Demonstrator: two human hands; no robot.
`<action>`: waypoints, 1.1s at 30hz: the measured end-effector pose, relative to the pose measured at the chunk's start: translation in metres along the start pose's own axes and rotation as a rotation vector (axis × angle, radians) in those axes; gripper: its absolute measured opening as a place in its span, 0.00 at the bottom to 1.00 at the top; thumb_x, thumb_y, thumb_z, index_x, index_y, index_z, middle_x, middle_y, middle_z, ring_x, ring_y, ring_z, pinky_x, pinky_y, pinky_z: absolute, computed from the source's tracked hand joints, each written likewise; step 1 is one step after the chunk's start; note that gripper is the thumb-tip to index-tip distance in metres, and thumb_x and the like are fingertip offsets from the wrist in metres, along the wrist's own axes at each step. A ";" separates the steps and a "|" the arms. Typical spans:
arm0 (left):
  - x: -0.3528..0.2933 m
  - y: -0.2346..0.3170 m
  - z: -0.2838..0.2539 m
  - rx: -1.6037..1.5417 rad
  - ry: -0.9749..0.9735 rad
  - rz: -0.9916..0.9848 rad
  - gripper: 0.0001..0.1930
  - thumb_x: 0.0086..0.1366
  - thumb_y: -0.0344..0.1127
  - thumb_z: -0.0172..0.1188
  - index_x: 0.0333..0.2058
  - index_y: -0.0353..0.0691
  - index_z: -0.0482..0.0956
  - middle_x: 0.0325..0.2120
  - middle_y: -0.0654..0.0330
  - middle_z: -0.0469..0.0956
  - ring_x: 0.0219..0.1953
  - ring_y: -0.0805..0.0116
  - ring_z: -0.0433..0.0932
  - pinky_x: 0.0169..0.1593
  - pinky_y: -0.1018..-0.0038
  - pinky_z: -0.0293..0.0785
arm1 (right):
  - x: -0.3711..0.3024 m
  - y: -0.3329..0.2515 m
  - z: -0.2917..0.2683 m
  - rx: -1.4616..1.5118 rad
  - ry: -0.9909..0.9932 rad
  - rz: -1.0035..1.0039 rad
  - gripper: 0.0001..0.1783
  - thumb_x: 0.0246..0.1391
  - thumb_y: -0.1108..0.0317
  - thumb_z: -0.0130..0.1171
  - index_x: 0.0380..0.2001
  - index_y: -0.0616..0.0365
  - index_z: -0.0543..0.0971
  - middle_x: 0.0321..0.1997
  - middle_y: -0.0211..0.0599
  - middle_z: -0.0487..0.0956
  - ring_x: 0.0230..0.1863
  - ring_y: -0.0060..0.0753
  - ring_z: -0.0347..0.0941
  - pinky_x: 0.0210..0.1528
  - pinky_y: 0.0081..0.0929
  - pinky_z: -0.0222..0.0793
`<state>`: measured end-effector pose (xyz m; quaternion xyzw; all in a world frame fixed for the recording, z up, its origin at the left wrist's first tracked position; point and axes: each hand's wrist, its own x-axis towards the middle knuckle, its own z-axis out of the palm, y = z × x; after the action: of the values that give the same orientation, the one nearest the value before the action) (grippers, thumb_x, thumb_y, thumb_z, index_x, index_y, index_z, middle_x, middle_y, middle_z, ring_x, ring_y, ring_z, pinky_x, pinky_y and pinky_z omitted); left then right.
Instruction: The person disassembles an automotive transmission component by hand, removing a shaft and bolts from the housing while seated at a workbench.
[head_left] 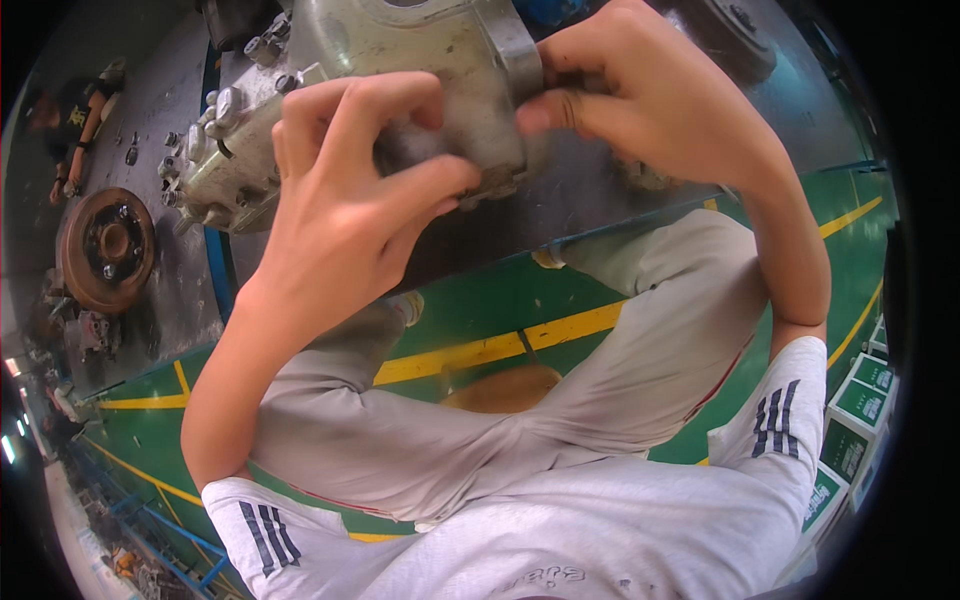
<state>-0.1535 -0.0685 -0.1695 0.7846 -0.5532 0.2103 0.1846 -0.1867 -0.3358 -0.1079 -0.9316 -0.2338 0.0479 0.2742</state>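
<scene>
A grey cast-metal gearbox housing [465,130] lies on the dark workbench right in front of me. My left hand [350,170] is over its near side, fingers bent and thumb held apart from them, with nothing visible between. At the housing's right end is a raised metal rim [512,50]. My right hand [640,100] grips there, its thumb against the casing edge and its fingertips partly hidden behind. I cannot tell whether those fingers also hold a small part. Bolts and fittings [225,110] line the housing's left portion.
A rusty round hub or drum [108,250] rests on the dark metal benchtop [180,290] to the left. Another dark round part [725,35] is at the back right. Far left, another person [85,120] stands. Green-and-white boxes [850,420] are stacked at right; a stool [505,388] is below me.
</scene>
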 end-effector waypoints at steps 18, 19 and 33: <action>0.022 0.021 -0.029 0.085 -0.236 -0.012 0.16 0.36 0.32 0.71 0.30 0.44 0.88 0.43 0.57 0.76 0.48 0.54 0.73 0.52 0.60 0.71 | -0.009 0.023 0.003 0.324 -0.081 -0.118 0.33 0.63 0.41 0.64 0.27 0.67 0.82 0.19 0.42 0.77 0.21 0.38 0.72 0.25 0.32 0.66; 0.022 0.022 -0.029 0.096 -0.252 -0.012 0.16 0.36 0.32 0.71 0.30 0.43 0.88 0.43 0.57 0.76 0.48 0.54 0.73 0.52 0.61 0.71 | -0.009 0.021 0.004 0.375 -0.123 -0.077 0.33 0.63 0.40 0.64 0.27 0.67 0.82 0.19 0.41 0.77 0.21 0.36 0.72 0.25 0.31 0.65; 0.025 0.037 -0.023 0.362 -0.229 0.101 0.15 0.36 0.33 0.64 0.29 0.44 0.87 0.44 0.58 0.79 0.51 0.56 0.75 0.51 0.65 0.74 | -0.010 0.025 0.020 0.356 0.075 -0.202 0.34 0.63 0.40 0.64 0.25 0.65 0.82 0.17 0.32 0.74 0.20 0.25 0.66 0.22 0.26 0.59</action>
<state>-0.1842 -0.0882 -0.1350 0.7951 -0.5623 0.2247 -0.0339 -0.1900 -0.3495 -0.1381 -0.8413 -0.3036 0.0261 0.4465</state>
